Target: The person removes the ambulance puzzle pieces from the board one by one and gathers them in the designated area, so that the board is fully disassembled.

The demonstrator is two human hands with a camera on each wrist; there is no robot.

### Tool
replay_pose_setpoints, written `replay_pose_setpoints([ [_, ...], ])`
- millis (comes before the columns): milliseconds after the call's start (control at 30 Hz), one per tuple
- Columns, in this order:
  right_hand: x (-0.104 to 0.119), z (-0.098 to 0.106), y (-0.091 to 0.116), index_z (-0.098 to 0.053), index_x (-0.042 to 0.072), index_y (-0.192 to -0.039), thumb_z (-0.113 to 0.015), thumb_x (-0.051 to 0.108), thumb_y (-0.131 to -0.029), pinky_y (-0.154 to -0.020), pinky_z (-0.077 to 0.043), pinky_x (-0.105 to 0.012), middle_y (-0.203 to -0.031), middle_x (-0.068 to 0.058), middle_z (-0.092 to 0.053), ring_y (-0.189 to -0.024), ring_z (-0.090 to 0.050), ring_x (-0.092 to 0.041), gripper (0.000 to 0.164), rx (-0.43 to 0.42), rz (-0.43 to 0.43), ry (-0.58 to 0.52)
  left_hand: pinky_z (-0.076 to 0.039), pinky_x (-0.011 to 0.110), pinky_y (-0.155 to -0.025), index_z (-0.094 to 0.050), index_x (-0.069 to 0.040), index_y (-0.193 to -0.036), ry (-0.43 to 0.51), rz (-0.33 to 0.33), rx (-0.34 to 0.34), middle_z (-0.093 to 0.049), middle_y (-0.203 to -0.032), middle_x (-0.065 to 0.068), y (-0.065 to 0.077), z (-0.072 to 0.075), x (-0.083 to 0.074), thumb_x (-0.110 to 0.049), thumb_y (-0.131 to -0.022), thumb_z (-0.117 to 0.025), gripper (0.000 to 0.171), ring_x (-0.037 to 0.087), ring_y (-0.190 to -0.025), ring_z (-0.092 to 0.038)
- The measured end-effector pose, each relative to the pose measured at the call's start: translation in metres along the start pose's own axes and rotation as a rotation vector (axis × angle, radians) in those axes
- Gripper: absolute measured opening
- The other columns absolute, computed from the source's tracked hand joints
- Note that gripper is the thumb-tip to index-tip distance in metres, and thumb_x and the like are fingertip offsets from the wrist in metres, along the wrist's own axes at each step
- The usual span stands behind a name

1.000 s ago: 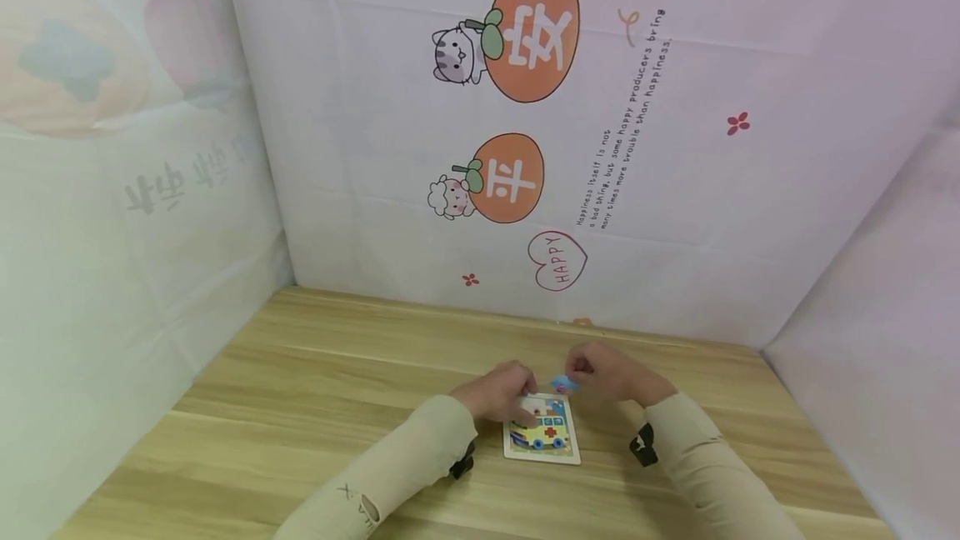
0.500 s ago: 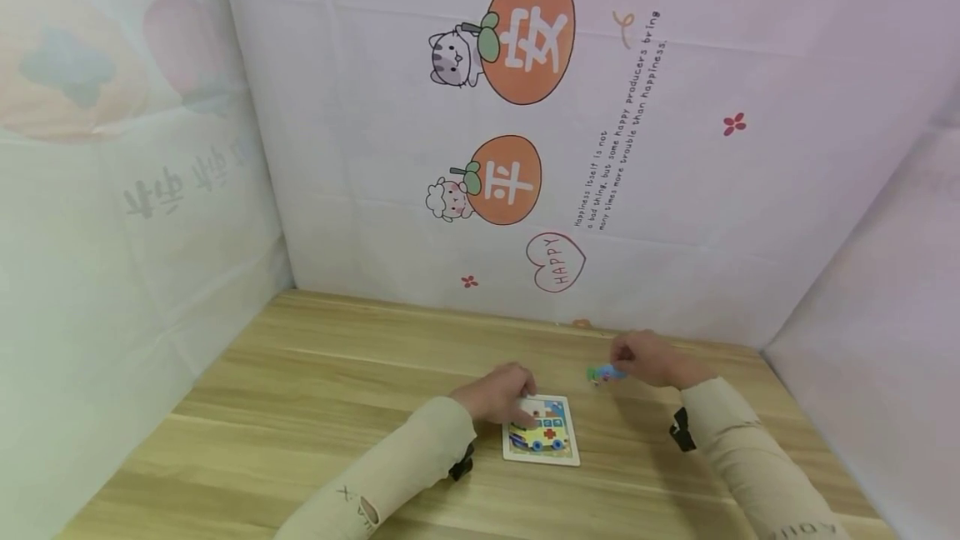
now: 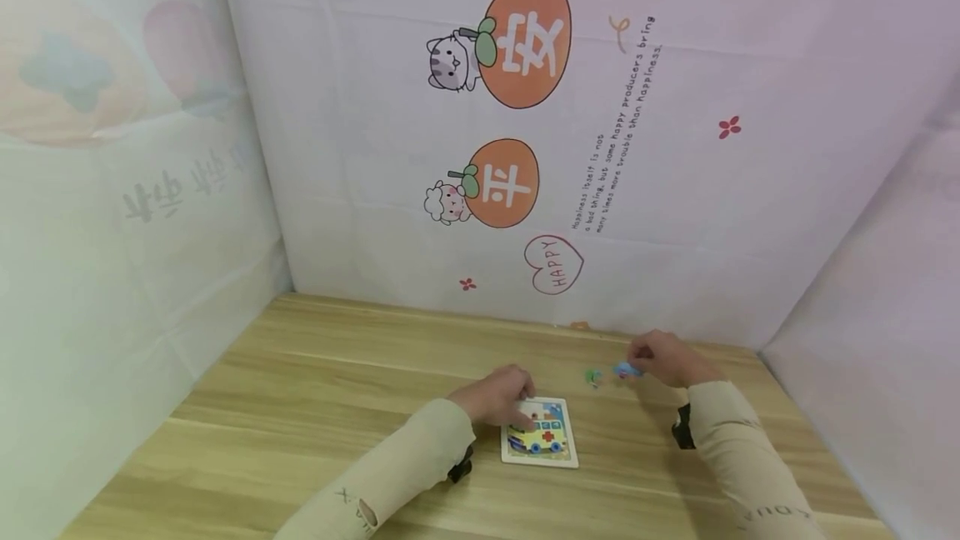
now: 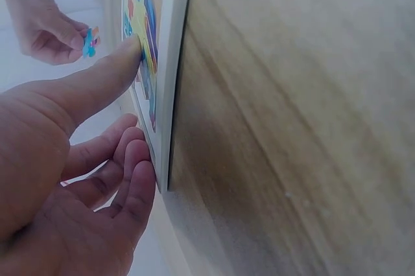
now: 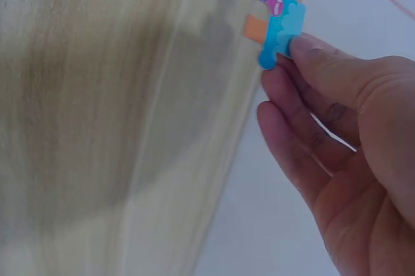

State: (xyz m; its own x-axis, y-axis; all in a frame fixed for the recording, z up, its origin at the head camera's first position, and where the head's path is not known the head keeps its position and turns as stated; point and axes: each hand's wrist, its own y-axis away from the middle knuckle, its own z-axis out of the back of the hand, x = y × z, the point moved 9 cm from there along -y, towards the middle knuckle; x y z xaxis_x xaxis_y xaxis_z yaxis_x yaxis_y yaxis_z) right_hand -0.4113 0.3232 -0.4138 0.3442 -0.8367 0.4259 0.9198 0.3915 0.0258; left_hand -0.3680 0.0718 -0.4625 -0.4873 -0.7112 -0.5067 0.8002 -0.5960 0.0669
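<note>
My left hand (image 3: pixel 495 397) holds a small framed jigsaw puzzle (image 3: pixel 555 458) at its far left corner. In the left wrist view the thumb presses on the picture, while the curled fingers (image 4: pixel 137 179) lie against the white rim. The picture shows a yellow ambulance with a red cross. Right of the puzzle, my right hand (image 3: pixel 666 357) pinches a blue jigsaw piece (image 5: pixel 285 20) between thumb and fingertips; a pink patch shows on it. Left of that piece, a small green piece (image 3: pixel 593 377) lies on the table, apart from the hand.
The wood-grain table (image 3: pixel 337 407) reaches back to a white printed cloth wall (image 3: pixel 360 190). More pale cloth stands at the left side (image 3: pixel 112 290) and the right side (image 3: pixel 885 290).
My right hand has moved right from the puzzle's far edge with the blue piece. The green piece, beside the blue one half a second ago, now lies separate. The left hand stays put.
</note>
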Motion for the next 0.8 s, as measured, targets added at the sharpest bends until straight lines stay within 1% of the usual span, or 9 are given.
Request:
replay_pose_setpoints([
  [133, -0.007, -0.005, -0.001, -0.074, 0.005, -0.093, -0.065, 0.003, -0.101, -0.066, -0.048, -0.024, -0.088, -0.006, -0.073, -0.08, -0.062, -0.019, 0.013, -0.006, -0.007, -0.037, -0.053, 0.022, -0.091, -0.068, -0.01, -0.124, 0.008, 0.007, 0.001, -0.063, -0.111, -0.003, 0.003, 0.001, 0.0, -0.029, -0.088, -0.088, 0.046, 0.006, -0.098, -0.055],
  [267, -0.013, -0.011, -0.003, -0.075, 0.005, -0.092, -0.065, 0.001, -0.1, -0.068, -0.05, -0.024, -0.089, -0.006, -0.073, -0.083, -0.064, -0.02, 0.013, -0.012, -0.005, -0.045, -0.053, 0.023, -0.092, -0.068, -0.01, -0.125, 0.013, 0.007, -0.003, -0.064, -0.113, -0.002, 0.005, 0.003, -0.002, -0.029, -0.088, -0.088, 0.046, 0.007, -0.099, -0.056],
  [467, -0.023, -0.018, -0.007, -0.077, 0.006, -0.093, -0.067, 0.0, -0.098, -0.075, -0.055, -0.03, -0.093, -0.005, -0.074, -0.087, -0.065, -0.017, 0.012, -0.048, -0.02, -0.022, -0.053, 0.023, -0.09, -0.068, -0.009, -0.125, 0.028, 0.014, -0.003, -0.063, -0.112, -0.002, 0.004, 0.003, -0.001, -0.027, -0.088, -0.088, 0.046, 0.007, -0.097, -0.055],
  [600, -0.026, -0.022, -0.009, -0.078, 0.007, -0.09, -0.068, 0.0, -0.097, -0.073, -0.053, -0.027, -0.09, -0.003, -0.074, -0.085, -0.063, -0.015, 0.014, -0.053, -0.01, -0.008, -0.053, 0.023, -0.09, -0.069, -0.009, -0.125, 0.021, 0.0, -0.002, -0.064, -0.112, -0.002, 0.001, 0.0, 0.0, -0.028, -0.088, -0.088, 0.046, 0.007, -0.097, -0.056],
  [700, -0.028, -0.024, -0.01, -0.078, 0.008, -0.089, -0.068, 0.001, -0.098, -0.071, -0.05, -0.024, -0.088, -0.002, -0.073, -0.083, -0.061, -0.012, 0.015, -0.054, -0.019, -0.007, -0.054, 0.023, -0.089, -0.069, -0.009, -0.125, 0.009, -0.005, -0.006, -0.064, -0.112, -0.002, -0.001, -0.002, 0.001, -0.029, -0.088, -0.089, 0.047, 0.007, -0.097, -0.056],
  [800, -0.029, -0.024, -0.011, -0.078, 0.008, -0.089, -0.069, 0.004, -0.098, -0.071, -0.049, -0.024, -0.087, -0.001, -0.073, -0.082, -0.06, -0.011, 0.014, -0.058, -0.019, -0.005, -0.054, 0.023, -0.09, -0.069, -0.009, -0.125, 0.004, -0.008, -0.009, -0.064, -0.112, -0.002, -0.001, -0.002, 0.001, -0.03, -0.088, -0.089, 0.047, 0.007, -0.098, -0.056],
])
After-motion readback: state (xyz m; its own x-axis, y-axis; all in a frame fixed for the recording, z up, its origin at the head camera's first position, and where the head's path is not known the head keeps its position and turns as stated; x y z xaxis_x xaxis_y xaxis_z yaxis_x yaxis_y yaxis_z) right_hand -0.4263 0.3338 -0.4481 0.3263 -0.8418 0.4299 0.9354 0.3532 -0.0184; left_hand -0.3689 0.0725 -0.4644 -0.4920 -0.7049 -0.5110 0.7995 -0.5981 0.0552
